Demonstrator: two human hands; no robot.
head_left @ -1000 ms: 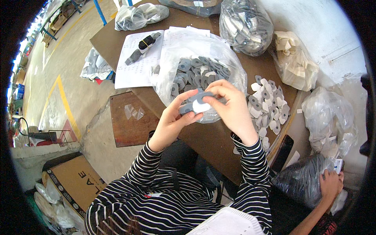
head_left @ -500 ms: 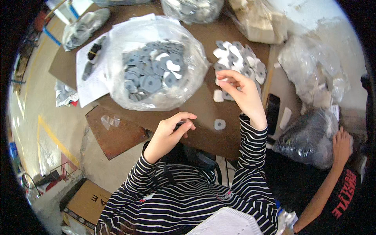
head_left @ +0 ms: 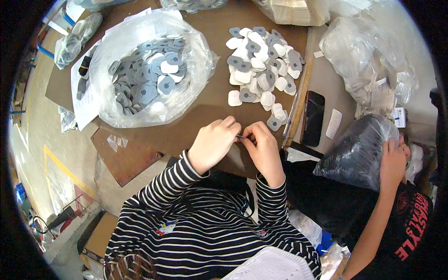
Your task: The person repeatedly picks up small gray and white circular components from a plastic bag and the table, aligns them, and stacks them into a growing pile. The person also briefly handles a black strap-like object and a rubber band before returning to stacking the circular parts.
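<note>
My left hand [head_left: 215, 143] and my right hand [head_left: 263, 150] meet at the near edge of the brown table. Both are closed, thumbs and forefingers pinching a small dark grey piece [head_left: 241, 136] between them. Fingers cover most of it, so its full shape is hidden. Beyond my right hand spreads a loose pile of flat pads [head_left: 254, 63], white on one face and grey with a centre hole on the other. Left of it, a clear plastic bag [head_left: 198, 88] lies open around many grey pads [head_left: 140, 77], a few showing white.
To the right lie a black phone [head_left: 313, 119], a pen [head_left: 290, 116] and a white strip [head_left: 333, 123]. A co-worker's hand [head_left: 393, 163] rests on a bag of dark material [head_left: 357, 151]. Papers [head_left: 84, 109] lie under the big bag; a brown board [head_left: 126, 156] sits at left.
My right hand has come from the pad pile down to my left hand, and their fingertips now meet at the dark piece. The single pad on the near tabletop no longer shows. The view has shifted.
</note>
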